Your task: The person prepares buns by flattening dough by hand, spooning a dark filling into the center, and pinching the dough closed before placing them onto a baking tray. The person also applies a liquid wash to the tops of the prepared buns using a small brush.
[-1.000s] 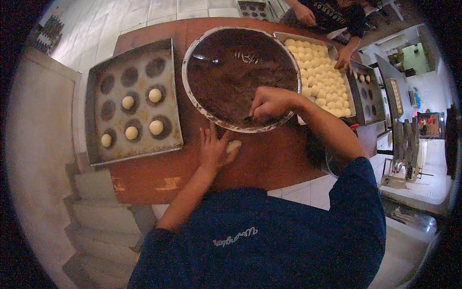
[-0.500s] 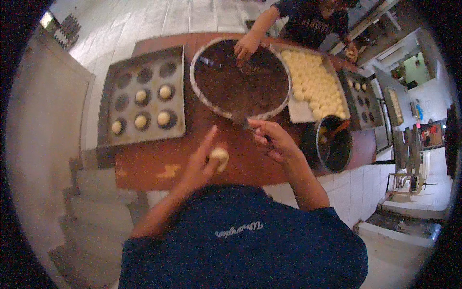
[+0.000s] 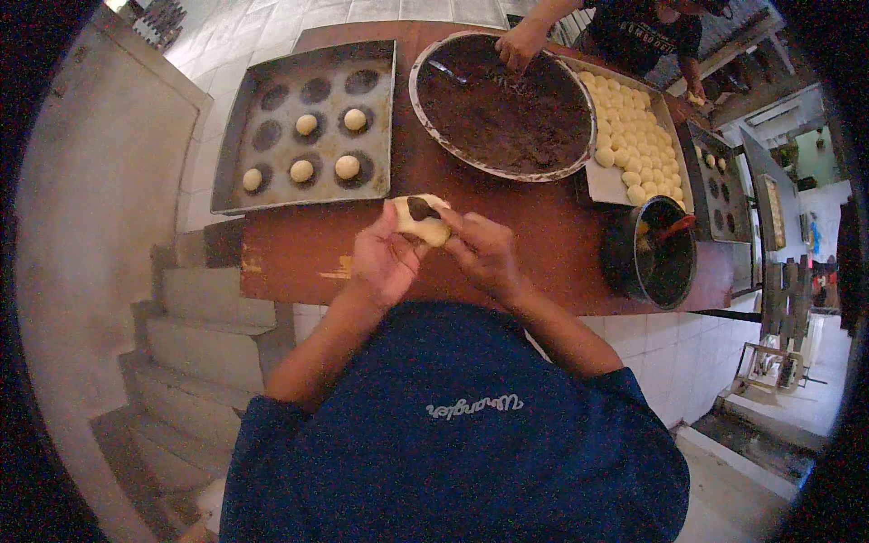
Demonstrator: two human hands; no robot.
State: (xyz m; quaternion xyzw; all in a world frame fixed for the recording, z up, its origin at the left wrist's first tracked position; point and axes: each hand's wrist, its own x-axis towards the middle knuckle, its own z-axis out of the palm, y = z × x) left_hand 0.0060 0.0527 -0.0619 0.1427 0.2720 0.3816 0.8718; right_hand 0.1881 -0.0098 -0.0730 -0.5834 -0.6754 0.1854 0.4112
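Here I am with a flattened dough piece point(image 3: 436, 233) up in front of me, over the near part of the red-brown tabletop point(image 3: 543, 235), a dark brown dab of filling point(image 3: 420, 208) sitting on top! My left hand point(image 3: 385, 253) has its grip closed around the dough's left side, and my right hand point(image 3: 484, 249) brings its curled fingers to the right edge; whether that grip pinches anything, I can't tell. Just beyond, the big round bowl point(image 3: 520, 175) brims with dark brown paste point(image 3: 507, 118), and a co-worker's hand point(image 3: 520, 43) dips in at its far side. Over left, the baking tray point(image 3: 326, 145) shows five dough balls point(image 3: 355, 119) in its round hollows; over right, the dark pot point(image 3: 625, 258) stands near a dough-filled tray point(image 3: 615, 185).
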